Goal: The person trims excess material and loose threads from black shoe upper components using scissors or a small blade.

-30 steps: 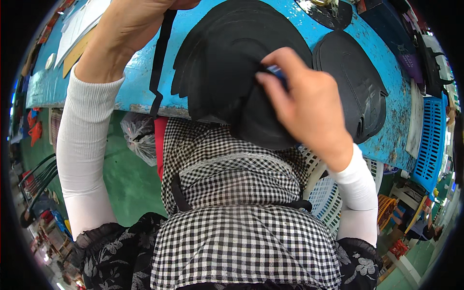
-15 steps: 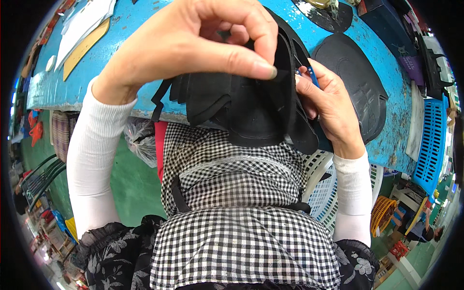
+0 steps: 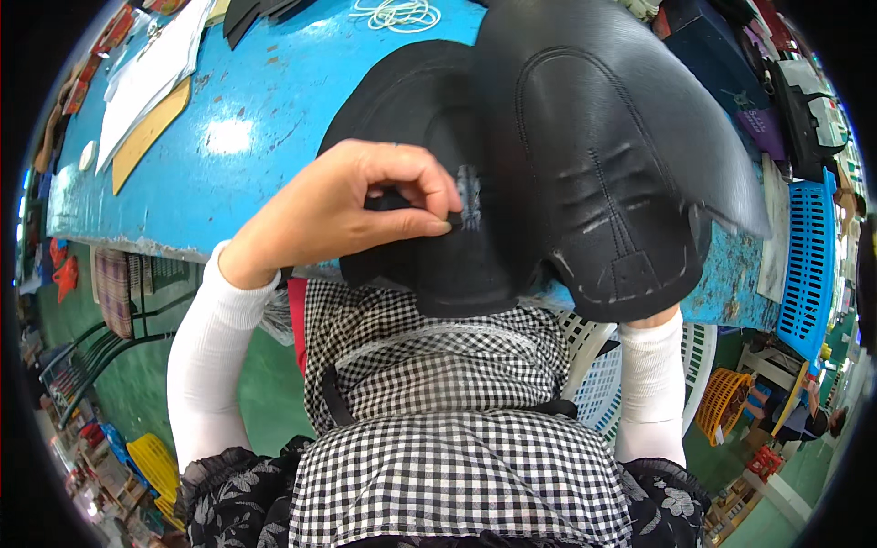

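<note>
A large black leather piece (image 3: 598, 155) with stitched seams and a rounded lower end spreads over the front of the table, its right part blurred by motion. Beside it, on the left, lies a second black panel (image 3: 384, 100) with a patch of pale stitches. My left hand (image 3: 352, 205) is closed in a pinch on a dark edge by those stitches, seemingly part of the left black panel. Under the stitched leather piece my right hand (image 3: 656, 319) disappears; only a strip by the wrist shows, so its fingers and whatever they hold are hidden.
The blue table (image 3: 228, 173) carries white papers (image 3: 151, 82) and a yellow-brown board (image 3: 151, 137) at the left. White cord (image 3: 397, 15) lies coiled at the back. A dark box (image 3: 713, 55) stands back right, with a blue basket (image 3: 806, 265) beyond the right edge.
The black leather has been turned and spread, its stitched face now showing. My left hand has moved down and left. My right hand, earlier holding a small blue-handled tool, is now hidden beneath the leather.
</note>
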{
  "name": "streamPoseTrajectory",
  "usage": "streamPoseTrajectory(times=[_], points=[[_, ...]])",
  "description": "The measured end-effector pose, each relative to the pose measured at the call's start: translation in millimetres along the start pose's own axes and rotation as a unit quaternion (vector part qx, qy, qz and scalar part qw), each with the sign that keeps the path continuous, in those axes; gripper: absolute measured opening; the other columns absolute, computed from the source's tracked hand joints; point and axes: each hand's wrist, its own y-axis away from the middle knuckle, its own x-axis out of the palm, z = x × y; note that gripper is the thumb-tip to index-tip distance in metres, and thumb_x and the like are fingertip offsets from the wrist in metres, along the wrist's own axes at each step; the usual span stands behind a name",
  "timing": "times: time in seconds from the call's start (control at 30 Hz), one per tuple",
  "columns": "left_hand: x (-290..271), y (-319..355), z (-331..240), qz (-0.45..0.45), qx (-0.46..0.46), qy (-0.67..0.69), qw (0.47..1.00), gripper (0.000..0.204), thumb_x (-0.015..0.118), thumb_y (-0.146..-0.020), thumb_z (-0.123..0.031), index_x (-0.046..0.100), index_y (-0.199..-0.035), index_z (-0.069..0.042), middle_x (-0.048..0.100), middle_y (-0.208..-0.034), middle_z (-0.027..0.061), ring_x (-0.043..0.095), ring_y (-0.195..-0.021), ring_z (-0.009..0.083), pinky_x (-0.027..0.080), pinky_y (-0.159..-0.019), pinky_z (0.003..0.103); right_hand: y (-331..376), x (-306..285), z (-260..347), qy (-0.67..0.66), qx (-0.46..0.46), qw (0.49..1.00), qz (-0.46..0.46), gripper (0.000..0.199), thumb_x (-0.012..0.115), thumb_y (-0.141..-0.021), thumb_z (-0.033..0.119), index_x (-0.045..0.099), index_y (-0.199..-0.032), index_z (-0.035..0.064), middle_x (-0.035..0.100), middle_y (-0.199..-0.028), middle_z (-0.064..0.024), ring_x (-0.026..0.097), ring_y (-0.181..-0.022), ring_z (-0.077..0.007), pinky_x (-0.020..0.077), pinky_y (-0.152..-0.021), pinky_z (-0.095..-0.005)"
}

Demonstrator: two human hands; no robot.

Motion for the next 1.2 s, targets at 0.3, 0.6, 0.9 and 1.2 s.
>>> streamPoseTrajectory(times=[0.3,0.6,0.9,1.2], points=[[21,23,-23,-0.097,0.098,0.451,0.882,0.017,0.077,-0.078,-0.01,0.06,-0.073,-0.007,0.051,-0.133,0.0257,0.056,-0.119,0.0325,0.047,-0.098,0.045,-1,97,-44,0.642,-0.335,0.689,0.039,0.014,0.068,-0.08,-0.004,0.065,-0.093,0.0007,0.065,-0.095,-0.0056,0.063,-0.088,-0.0138,0.0499,-0.072,-0.0264],[45,48,-33,-0.223,-0.117,0.18,0.951,0.008,0.07,-0.083,-0.001,0.061,-0.085,-0.001,0.061,-0.083,-0.0005,0.055,-0.077,0.0059,0.044,-0.068,0.02,5,88,-64,0.478,-0.072,0.872,-0.072,0.024,0.064,-0.085,-0.001,0.059,-0.108,-0.0003,0.065,-0.095,-0.0068,0.058,-0.074,-0.0113,0.0475,-0.064,-0.0246],[43,65,17,-0.304,-0.155,0.155,0.927,0.008,0.066,-0.084,-0.001,0.059,-0.083,-0.004,0.055,-0.077,-0.0037,0.046,-0.063,-0.0015,0.034,-0.052,0.015,32,55,-27,0.112,-0.208,0.923,-0.304,0.032,0.047,-0.098,0.019,0.055,-0.123,0.0006,0.065,-0.115,-0.0142,0.067,-0.088,-0.0245,0.0554,-0.079,-0.0359],[39,59,13,-0.268,-0.187,0.15,0.933,0.009,0.066,-0.087,-0.004,0.057,-0.084,-0.006,0.049,-0.061,-0.0095,0.035,-0.043,-0.0047,0.023,-0.039,0.015,50,49,-26,0.113,-0.229,0.928,-0.273,0.031,0.047,-0.099,0.02,0.056,-0.122,0.0011,0.065,-0.115,-0.0144,0.067,-0.09,-0.0245,0.0549,-0.082,-0.0365]])
